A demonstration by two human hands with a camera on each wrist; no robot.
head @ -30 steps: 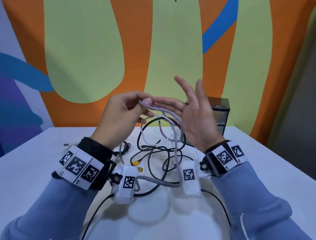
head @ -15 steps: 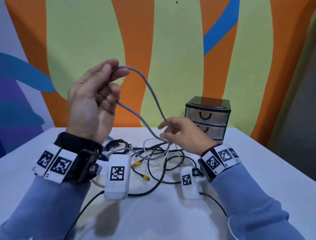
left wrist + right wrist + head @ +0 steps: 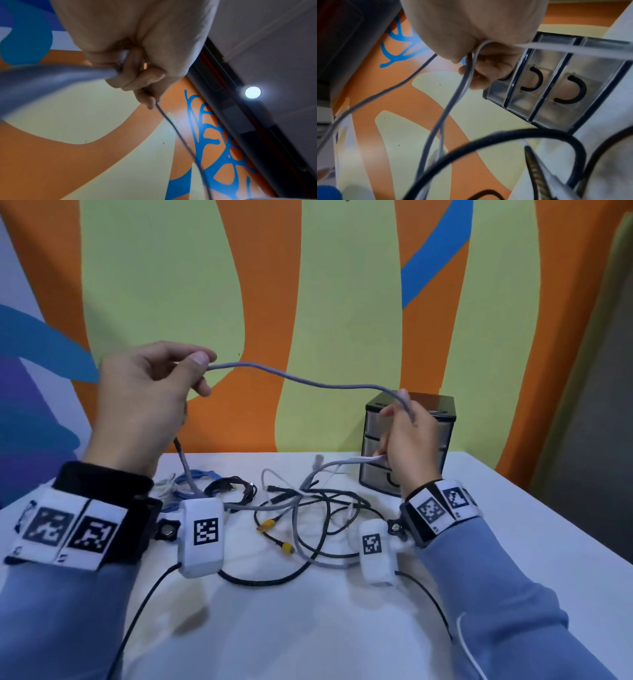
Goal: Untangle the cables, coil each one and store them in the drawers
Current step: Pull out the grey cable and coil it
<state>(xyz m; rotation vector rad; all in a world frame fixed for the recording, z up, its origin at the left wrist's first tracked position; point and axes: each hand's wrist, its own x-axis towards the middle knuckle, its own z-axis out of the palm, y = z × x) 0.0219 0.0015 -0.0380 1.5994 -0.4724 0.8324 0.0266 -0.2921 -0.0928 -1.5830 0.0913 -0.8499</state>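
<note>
My left hand [image 3: 144, 405] and right hand [image 3: 407, 440] each pinch the grey cable [image 3: 308, 381]: light, limp, slightly springy; hold near its ends when coiling.

The right hand [image 3: 409, 440] covers much of the drawers [image 3: 442, 419] — the top handle is partly hidden in both views. How the table cables [image 3: 308, 518] cross cannot be told. In the left wrist view the near cable [image 3: 51, 81] is a blur — cut off at the left edge.
</note>
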